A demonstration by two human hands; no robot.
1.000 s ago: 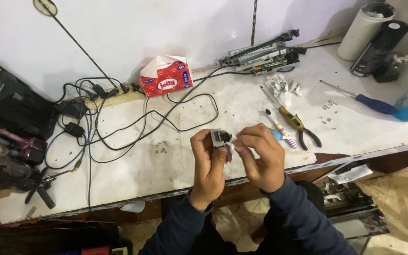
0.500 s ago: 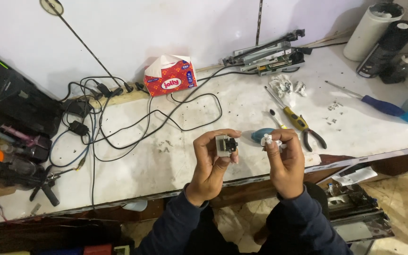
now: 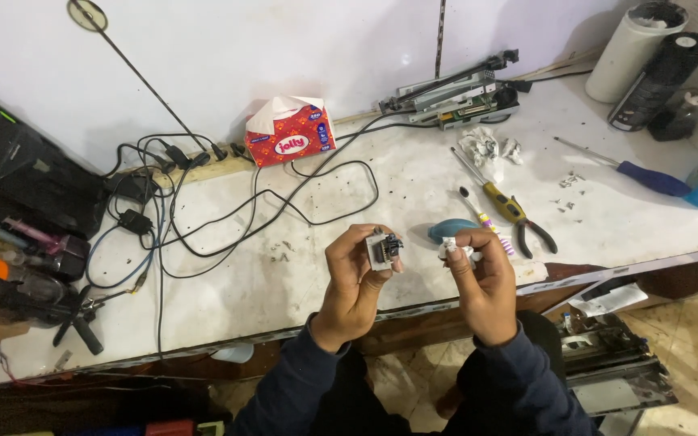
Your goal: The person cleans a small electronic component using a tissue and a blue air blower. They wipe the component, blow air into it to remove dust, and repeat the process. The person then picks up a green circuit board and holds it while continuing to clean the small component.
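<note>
Two hands raised over the front edge of a white workbench [image 3: 228, 323], each pinching a small part.

I see my left hand [image 3: 355, 274] closed on a small square component [image 3: 384, 249], pale with a dark centre, gripped between thumb and fingertips and turned upward. My right hand [image 3: 482, 278] is closed on a small white piece [image 3: 454, 249], too small for me to identify. The two parts sit near each other but apart. Just behind my right hand lie a teal rounded object [image 3: 452, 229], a toothbrush [image 3: 482, 216] and yellow-handled pliers [image 3: 519, 216]. Further back, black cables [image 3: 284, 202] loop across the bench beside a red tissue box [image 3: 289, 133]; a blue-handled screwdriver [image 3: 632, 169] lies well to the right.
</note>
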